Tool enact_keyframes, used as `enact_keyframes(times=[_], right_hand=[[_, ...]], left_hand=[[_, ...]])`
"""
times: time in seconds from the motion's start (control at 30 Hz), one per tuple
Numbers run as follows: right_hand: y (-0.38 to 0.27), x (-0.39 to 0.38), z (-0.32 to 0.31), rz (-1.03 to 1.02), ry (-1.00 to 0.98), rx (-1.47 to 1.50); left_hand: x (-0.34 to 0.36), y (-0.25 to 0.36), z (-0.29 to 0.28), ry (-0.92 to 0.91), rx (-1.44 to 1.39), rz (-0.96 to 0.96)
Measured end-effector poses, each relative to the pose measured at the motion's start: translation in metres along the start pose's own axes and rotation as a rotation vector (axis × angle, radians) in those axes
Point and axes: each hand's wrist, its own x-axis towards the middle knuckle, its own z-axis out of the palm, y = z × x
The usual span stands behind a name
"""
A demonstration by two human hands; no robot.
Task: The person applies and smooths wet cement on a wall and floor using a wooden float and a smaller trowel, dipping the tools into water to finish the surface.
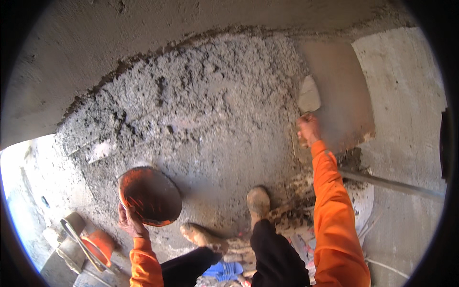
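Note:
My left hand [131,221] grips the rim of an orange bucket [150,193] with a dark, mud-smeared inside, held out at lower left. My right hand [308,128], stretched out to the upper right, is closed on a trowel whose pale blade [309,95] lies against a band of smooth grey mortar [337,91]. To the left of that band spreads a rough, lumpy layer of wet grey mortar [205,81]. Both my forearms are in orange sleeves.
At lower left lie another orange bucket [98,246] and grey containers [67,234]. My boots [258,203] stand near blue slippers [224,270] and debris. A long bar [392,182] crosses the right side, beside a concrete surface [401,95]. A plastered surface [76,48] borders the top.

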Motion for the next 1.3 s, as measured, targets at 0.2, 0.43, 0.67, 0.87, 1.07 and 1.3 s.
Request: enact_keyframes(times=[0.2,0.43,0.67,0.87,1.07,1.3], right_hand=[[-0.005,-0.059,0.085,-0.350,-0.070,-0.467],[-0.016,-0.077,0.055,-0.539,-0.336,-0.721],[-0.026,0.107,-0.069,-0.244,0.216,-0.313],[-0.050,0.165,-0.061,-0.103,-0.114,-0.276],[-0.072,0.126,-0.073,-0.311,-0.291,-0.366],[-0.076,0.032,-0.055,-0.333,-0.159,-0.160]], left_hand=[[0.015,-0.024,0.005,0.258,-0.222,0.007],[0.021,-0.020,0.014,0.212,-0.168,0.075],[0.016,-0.013,0.022,0.154,-0.269,0.088],[0.026,-0.028,0.024,0.270,-0.213,0.145],[0.024,-0.023,0.024,0.268,-0.208,0.129],[0.026,-0.025,0.011,0.330,-0.155,0.168]])
